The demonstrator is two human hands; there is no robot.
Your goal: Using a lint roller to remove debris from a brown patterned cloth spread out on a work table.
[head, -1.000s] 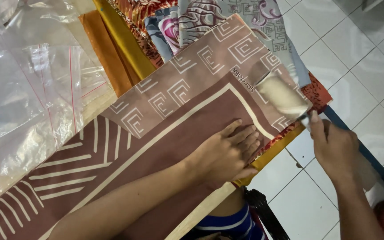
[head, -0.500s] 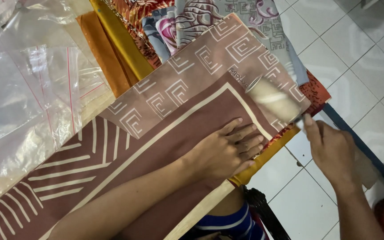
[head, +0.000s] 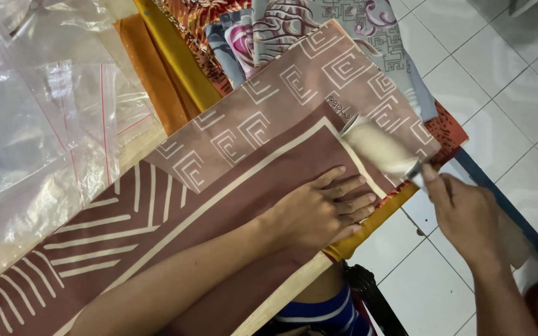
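Clear plastic bags (head: 38,143) with thin red seal lines are lying crumpled over the far left part of the desk, shining under the light. Just beside them, toward the desk's far edge, an orange cloth (head: 151,81) and a mustard-yellow cloth (head: 179,56) are lying folded under a fan of patterned fabrics (head: 263,31) in red, blue, pink and grey.

Across the middle, a brown scarf (head: 207,205) with cream lines and square spiral motifs is stretching diagonally from the near left corner toward the right end of the desk, covering most of the wooden desk (head: 281,298), whose pale edge is showing along the near side.

The left hand (head: 322,211) is resting palm down on the scarf near its right end, the fingers stretched out flat and slightly spread, gripping nothing and only pressing the cloth against the surface.

Farther right, a lint roller (head: 378,148) with a pale, cream-coloured drum is lying on the scarf's bordered corner, right at the right end of the desk. The right hand (head: 468,218) is hanging past that edge, above the white tiled floor (head: 499,93), with its fingers curled tight around the roller's handle and the thumb lying along it toward the drum.

A dark blue bar (head: 499,199) is running under the right hand.
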